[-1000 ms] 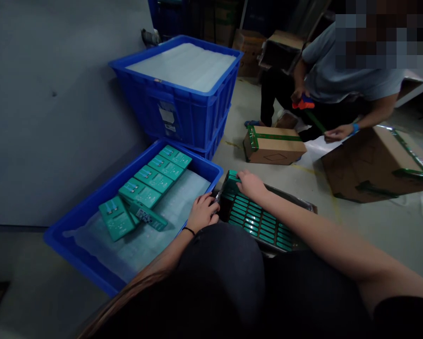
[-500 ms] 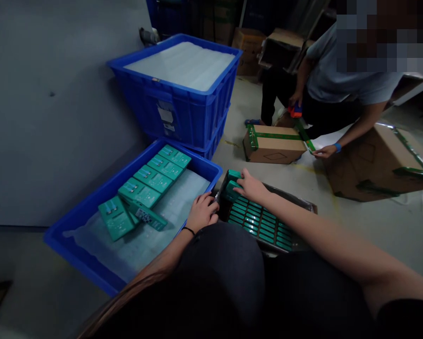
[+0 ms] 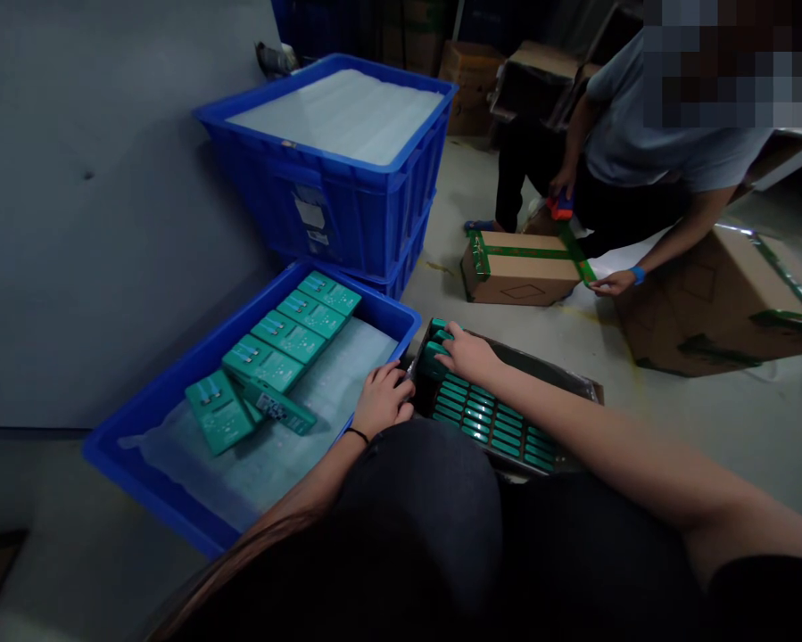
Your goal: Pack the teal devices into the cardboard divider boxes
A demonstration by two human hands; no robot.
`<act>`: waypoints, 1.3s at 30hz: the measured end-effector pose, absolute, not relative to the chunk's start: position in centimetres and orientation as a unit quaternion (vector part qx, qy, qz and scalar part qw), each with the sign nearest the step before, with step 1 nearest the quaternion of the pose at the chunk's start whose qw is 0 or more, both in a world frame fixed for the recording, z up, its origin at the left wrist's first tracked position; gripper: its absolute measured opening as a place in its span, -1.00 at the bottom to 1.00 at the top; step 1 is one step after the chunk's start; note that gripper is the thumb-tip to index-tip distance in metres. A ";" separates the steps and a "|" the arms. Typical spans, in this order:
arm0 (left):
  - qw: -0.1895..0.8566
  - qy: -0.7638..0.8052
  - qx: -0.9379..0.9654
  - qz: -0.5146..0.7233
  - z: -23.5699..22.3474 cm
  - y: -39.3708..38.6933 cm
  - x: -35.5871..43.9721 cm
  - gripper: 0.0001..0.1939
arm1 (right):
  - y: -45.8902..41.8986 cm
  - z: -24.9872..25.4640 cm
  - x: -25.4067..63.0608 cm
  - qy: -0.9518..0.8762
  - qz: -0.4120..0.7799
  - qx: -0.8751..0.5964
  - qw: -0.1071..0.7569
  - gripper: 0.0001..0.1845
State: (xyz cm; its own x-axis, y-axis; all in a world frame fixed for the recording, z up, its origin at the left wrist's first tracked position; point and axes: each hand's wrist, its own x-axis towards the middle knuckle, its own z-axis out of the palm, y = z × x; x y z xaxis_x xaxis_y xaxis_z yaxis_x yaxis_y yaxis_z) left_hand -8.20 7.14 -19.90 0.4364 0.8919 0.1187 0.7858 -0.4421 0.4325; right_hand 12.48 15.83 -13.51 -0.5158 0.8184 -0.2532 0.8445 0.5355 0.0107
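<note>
My right hand (image 3: 471, 355) reaches into an open carton (image 3: 584, 386) and has its fingers closed on a small green box (image 3: 434, 360) at the carton's far left end. Rows of green boxes (image 3: 477, 419) stand packed on edge below it. My left hand (image 3: 382, 398), with a black band at the wrist, has its fingers curled over the carton's left edge, beside the rim of a low blue bin (image 3: 156, 510). Inside that bin, several green boxes (image 3: 263, 361) lie in a row on white sheeting. One thinner green box (image 3: 280, 406) leans at an angle among them.
Stacked blue bins (image 3: 334, 209) with white sheeting on top stand behind the low bin. A co-worker (image 3: 641, 169) crouches at the right, pulling green tape over a brown carton (image 3: 525, 283). Another large carton (image 3: 682, 303) stands at the far right; a grey wall (image 3: 106, 223) is at left.
My right hand has shifted slightly left and toward me with the green box. My left hand stays at the carton's edge. The view has tilted a little.
</note>
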 end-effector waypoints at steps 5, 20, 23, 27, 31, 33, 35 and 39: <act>0.156 0.501 0.835 0.165 -19.8 7.2 -8.2 -0.78 | 16.3 -14.8 13.4 0.866 -0.094 0.465 0.160 -0.71; 0.143 0.507 0.835 0.159 -19.7 7.1 -8.2 -0.80 | 12.1 -21.6 13.4 0.776 -0.191 0.549 0.244 0.17; 0.144 0.505 0.836 0.159 -19.7 7.1 -8.2 -0.80 | 12.8 -21.4 13.0 0.770 -0.211 0.560 0.221 0.11; 0.145 0.501 0.838 0.159 -19.9 7.2 -8.2 -0.79 | 15.7 -20.0 13.2 0.756 -0.242 0.568 0.218 -0.39; 0.146 0.500 0.839 0.161 -19.8 7.2 -8.2 -0.80 | 17.7 -18.8 13.1 0.762 -0.249 0.547 0.241 -0.62; 0.146 0.499 0.838 0.163 -19.8 7.2 -8.1 -0.80 | 18.0 -18.3 12.8 0.772 -0.228 0.541 0.245 -0.59; 0.145 0.498 0.839 0.163 -19.7 7.1 -8.1 -0.80 | 18.1 -17.9 12.5 0.778 -0.199 0.542 0.249 -0.56; 0.142 0.498 0.840 0.163 -19.8 7.2 -8.1 -0.80 | 18.4 -16.9 11.8 0.787 -0.161 0.534 0.264 -0.54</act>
State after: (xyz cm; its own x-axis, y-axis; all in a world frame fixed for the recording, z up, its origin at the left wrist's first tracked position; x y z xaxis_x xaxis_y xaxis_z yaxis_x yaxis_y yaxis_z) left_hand -8.13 7.15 -19.77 0.4512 0.8827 0.1313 0.7901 -0.4635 0.4010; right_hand 11.84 18.42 -16.92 -0.2902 0.7549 -0.5882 0.9254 0.3778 0.0284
